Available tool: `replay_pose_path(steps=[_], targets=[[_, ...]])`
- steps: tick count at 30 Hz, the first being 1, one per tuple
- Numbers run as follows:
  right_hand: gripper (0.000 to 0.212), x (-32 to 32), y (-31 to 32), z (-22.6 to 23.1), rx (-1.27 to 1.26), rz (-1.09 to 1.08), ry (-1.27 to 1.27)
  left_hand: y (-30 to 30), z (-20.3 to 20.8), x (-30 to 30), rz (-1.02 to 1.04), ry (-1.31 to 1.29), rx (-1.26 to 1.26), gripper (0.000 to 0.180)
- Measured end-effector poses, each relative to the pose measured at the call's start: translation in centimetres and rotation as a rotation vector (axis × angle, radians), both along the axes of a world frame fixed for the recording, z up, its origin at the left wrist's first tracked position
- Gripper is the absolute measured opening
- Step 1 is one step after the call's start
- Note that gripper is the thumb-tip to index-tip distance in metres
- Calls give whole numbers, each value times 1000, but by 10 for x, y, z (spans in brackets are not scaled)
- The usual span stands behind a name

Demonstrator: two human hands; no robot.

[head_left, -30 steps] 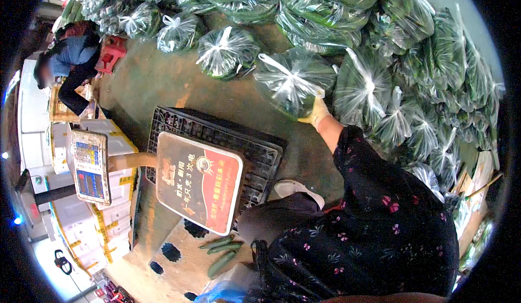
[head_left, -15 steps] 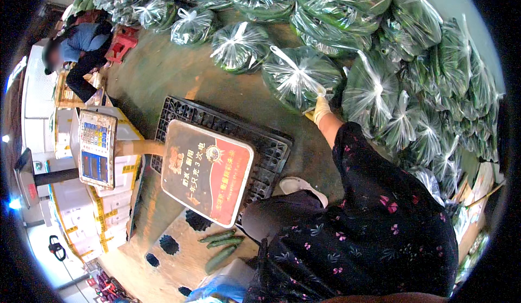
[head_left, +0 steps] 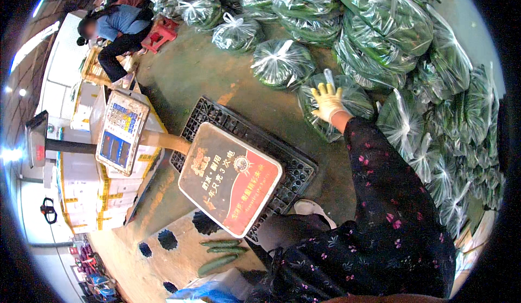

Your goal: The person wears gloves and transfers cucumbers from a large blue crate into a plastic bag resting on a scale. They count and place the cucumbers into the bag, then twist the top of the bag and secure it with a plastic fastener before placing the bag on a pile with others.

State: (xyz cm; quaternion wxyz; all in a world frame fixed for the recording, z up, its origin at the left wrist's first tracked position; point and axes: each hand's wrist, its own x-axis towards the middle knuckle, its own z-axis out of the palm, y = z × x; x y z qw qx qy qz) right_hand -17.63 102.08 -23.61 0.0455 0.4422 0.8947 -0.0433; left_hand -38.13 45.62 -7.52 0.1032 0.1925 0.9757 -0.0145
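My right hand (head_left: 328,103), in a pale yellow glove, is spread over a tied clear plastic bag of green vegetables (head_left: 355,94) on the floor. Its fingers are apart and overlap the bag's near left part; I cannot tell how firmly they touch it. The white knotted neck of that bag stands up just behind my fingertips. Another tied bag of green vegetables (head_left: 283,64) sits to the left of it, farther off. On the right, close to my sleeve, lies one more tied bag (head_left: 404,121). My left hand does not show.
A platform scale (head_left: 230,178) rests on a black plastic pallet (head_left: 203,121), with its display (head_left: 122,132) to the left. Cucumbers (head_left: 220,262) lie on a board with holes. Stacked bags (head_left: 385,23) line the far right. A person (head_left: 122,29) bends near a red stool (head_left: 161,34).
My right hand has gone from closed at the bag's knotted neck to spread open over the bag. The view has shifted, so the scale and bags appear farther right and lower.
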Motion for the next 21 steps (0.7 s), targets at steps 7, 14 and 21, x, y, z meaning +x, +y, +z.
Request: replay_pose_path(steps=[7,14,21], targets=[[75,29,-2,-6,-63,-22,-102,-131,28,69,299,-20,-137,65],[72,25,12,-23,2,-93,-123,-197,38,113,541,-4,-207,67],[78,26,6,-2,-185,-66,-176,-257,13,127,595,238,-259,64]])
